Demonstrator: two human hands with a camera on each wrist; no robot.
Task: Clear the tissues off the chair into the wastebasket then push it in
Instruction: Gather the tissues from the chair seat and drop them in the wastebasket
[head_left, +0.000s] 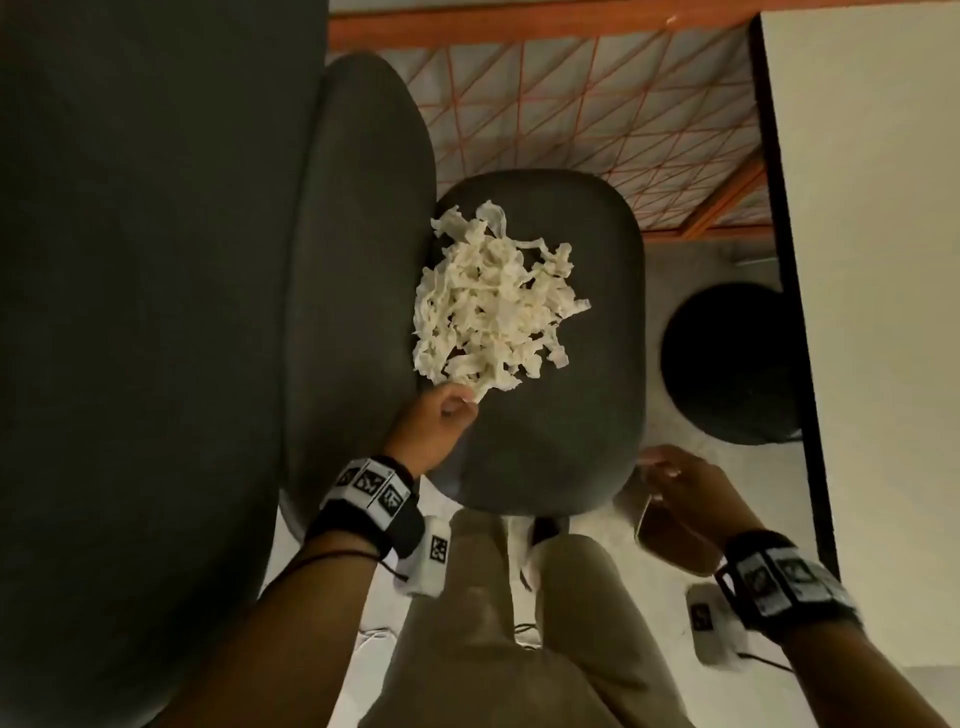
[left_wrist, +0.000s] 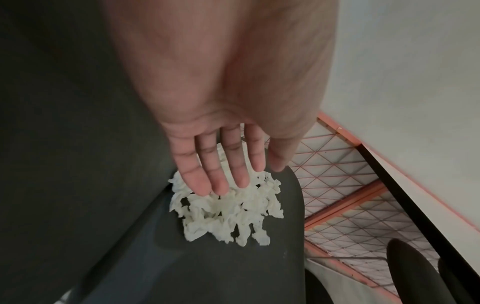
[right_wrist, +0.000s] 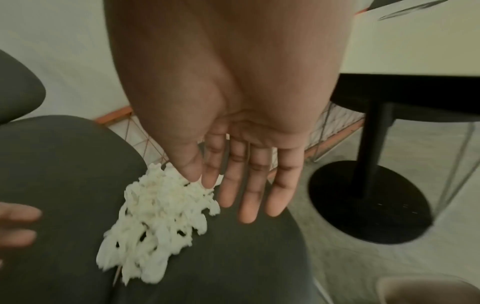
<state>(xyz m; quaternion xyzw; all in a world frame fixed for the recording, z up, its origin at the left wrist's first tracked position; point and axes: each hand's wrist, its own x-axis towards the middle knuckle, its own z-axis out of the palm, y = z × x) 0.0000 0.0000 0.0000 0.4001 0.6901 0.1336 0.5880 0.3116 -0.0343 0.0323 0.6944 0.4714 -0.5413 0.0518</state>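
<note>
A heap of crumpled white tissues (head_left: 493, 301) lies on the dark grey chair seat (head_left: 561, 441), against the backrest (head_left: 358, 260). My left hand (head_left: 457, 410) is at the heap's near edge. In the left wrist view its fingers (left_wrist: 228, 181) are straight and spread over the tissues (left_wrist: 233, 214), holding nothing. My right hand (head_left: 660, 462) hovers off the seat's right front corner with straight fingers (right_wrist: 249, 201), beside the tissues (right_wrist: 155, 222) and apart from them. Below it is a beige round container (head_left: 670, 540), apparently the wastebasket (right_wrist: 426, 290).
A white table (head_left: 883, 260) with a black edge runs along the right, its black round base (head_left: 727, 364) on the floor beside the chair. An orange wire-mesh frame (head_left: 597, 104) stands beyond the seat. A large dark chair back (head_left: 130, 312) fills the left.
</note>
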